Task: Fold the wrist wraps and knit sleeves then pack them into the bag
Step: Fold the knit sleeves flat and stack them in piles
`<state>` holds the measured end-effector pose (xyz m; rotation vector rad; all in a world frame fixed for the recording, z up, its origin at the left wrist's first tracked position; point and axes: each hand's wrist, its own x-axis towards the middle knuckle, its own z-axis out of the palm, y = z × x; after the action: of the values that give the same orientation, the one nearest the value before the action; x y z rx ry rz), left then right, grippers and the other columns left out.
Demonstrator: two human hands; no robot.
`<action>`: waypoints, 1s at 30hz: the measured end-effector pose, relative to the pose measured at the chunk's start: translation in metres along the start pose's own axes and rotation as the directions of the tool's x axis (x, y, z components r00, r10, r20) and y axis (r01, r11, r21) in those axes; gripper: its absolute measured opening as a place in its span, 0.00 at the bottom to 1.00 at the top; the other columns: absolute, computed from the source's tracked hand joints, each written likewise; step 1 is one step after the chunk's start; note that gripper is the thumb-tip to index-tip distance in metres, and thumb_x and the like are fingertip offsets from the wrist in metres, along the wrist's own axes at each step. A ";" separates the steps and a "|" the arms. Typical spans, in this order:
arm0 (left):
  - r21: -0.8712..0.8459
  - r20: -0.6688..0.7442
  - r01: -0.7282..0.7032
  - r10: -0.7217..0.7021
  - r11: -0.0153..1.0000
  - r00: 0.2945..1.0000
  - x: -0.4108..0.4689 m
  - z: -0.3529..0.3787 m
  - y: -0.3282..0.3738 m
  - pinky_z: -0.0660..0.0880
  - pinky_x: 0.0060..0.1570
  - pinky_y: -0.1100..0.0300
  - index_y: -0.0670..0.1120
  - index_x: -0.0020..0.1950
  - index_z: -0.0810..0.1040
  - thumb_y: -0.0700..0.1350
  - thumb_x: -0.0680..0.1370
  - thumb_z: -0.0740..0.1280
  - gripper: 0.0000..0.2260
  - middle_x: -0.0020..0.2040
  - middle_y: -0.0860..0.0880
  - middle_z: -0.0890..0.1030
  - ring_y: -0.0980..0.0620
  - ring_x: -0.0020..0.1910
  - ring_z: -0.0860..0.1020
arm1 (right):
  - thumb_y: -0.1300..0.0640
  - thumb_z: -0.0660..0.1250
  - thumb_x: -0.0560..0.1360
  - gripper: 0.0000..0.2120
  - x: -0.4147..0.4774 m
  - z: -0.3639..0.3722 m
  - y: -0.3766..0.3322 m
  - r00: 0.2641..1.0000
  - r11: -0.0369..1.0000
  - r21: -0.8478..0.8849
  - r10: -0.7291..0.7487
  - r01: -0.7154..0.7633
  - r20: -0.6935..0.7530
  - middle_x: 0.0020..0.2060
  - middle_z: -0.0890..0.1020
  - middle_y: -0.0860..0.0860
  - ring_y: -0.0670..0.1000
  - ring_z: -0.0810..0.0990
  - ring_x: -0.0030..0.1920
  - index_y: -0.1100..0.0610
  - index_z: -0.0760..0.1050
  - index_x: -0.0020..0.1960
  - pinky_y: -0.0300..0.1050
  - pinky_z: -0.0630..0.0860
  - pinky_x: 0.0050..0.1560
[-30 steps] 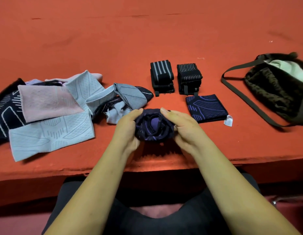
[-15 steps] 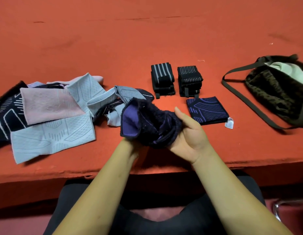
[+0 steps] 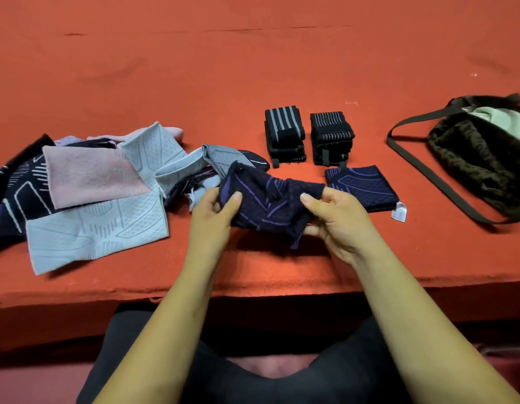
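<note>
Two hands are seen at the centre of the frame, and a crumpled navy knit sleeve point(image 3: 267, 205) with purple lines is held between them over the front part of the red table point(image 3: 253, 68). Its left edge is pinched by the left hand point(image 3: 215, 211), with the thumb laid on top and the fingers curled beneath. Its right edge is gripped by the right hand point(image 3: 337, 217) in the same way, thumb above and fingers tucked under the fabric.

Just right of the held piece, a folded sleeve point(image 3: 360, 185) of the same navy and purple is laid flat, with a white label point(image 3: 398, 211) at its lower right corner. Above it, two black wrist wraps are stood side by side and close together: the left wrap point(image 3: 285, 135) is marked with broad grey stripes, the right wrap point(image 3: 331, 135) with fine ones.

At the right edge of the frame, a dark patterned bag point(image 3: 480, 158) is set on the table with its mouth open, a pale green lining or cloth point(image 3: 497, 118) shown inside and its strap point(image 3: 413, 170) looped out to the left.

At the left of the frame, loose sleeves are heaped and overlapped: a pink sleeve point(image 3: 89, 176), a pale blue sleeve point(image 3: 92, 231), a grey sleeve point(image 3: 200, 164) and a black sleeve point(image 3: 17, 193) with white lines.
</note>
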<state>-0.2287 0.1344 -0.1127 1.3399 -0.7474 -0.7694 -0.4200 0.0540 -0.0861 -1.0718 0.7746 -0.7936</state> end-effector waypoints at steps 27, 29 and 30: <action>0.111 -0.130 0.061 -0.046 0.992 0.990 0.000 -0.029 -0.027 0.70 0.33 0.63 0.49 0.34 0.79 0.42 0.79 0.69 0.13 0.30 0.54 0.80 0.59 0.29 0.75 | 0.63 0.74 0.72 0.03 0.003 -0.027 0.018 0.979 0.949 -0.316 -0.088 0.025 -0.186 0.40 0.86 0.59 0.58 0.85 0.43 0.63 0.84 0.43 0.57 0.82 0.52; -0.010 -0.143 0.048 -0.049 0.999 0.989 -0.001 -0.028 -0.022 0.70 0.30 0.66 0.48 0.38 0.79 0.42 0.81 0.67 0.11 0.31 0.55 0.80 0.60 0.29 0.75 | 0.61 0.73 0.73 0.04 0.003 -0.026 0.018 0.960 0.965 -0.243 -0.155 0.096 -0.233 0.41 0.85 0.56 0.52 0.84 0.40 0.59 0.83 0.40 0.48 0.79 0.45; -0.070 -0.140 0.032 -0.041 0.997 0.989 0.000 -0.028 -0.020 0.71 0.32 0.66 0.48 0.40 0.78 0.43 0.81 0.66 0.10 0.33 0.54 0.81 0.60 0.31 0.75 | 0.60 0.73 0.74 0.04 0.003 -0.024 0.018 0.947 0.965 -0.224 -0.194 0.137 -0.257 0.46 0.85 0.53 0.49 0.83 0.41 0.56 0.83 0.39 0.44 0.78 0.44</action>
<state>-0.2063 0.1486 -0.1355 1.3353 -0.5810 -0.7142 -0.4361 0.0454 -0.1102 -1.2369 1.0290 -1.0410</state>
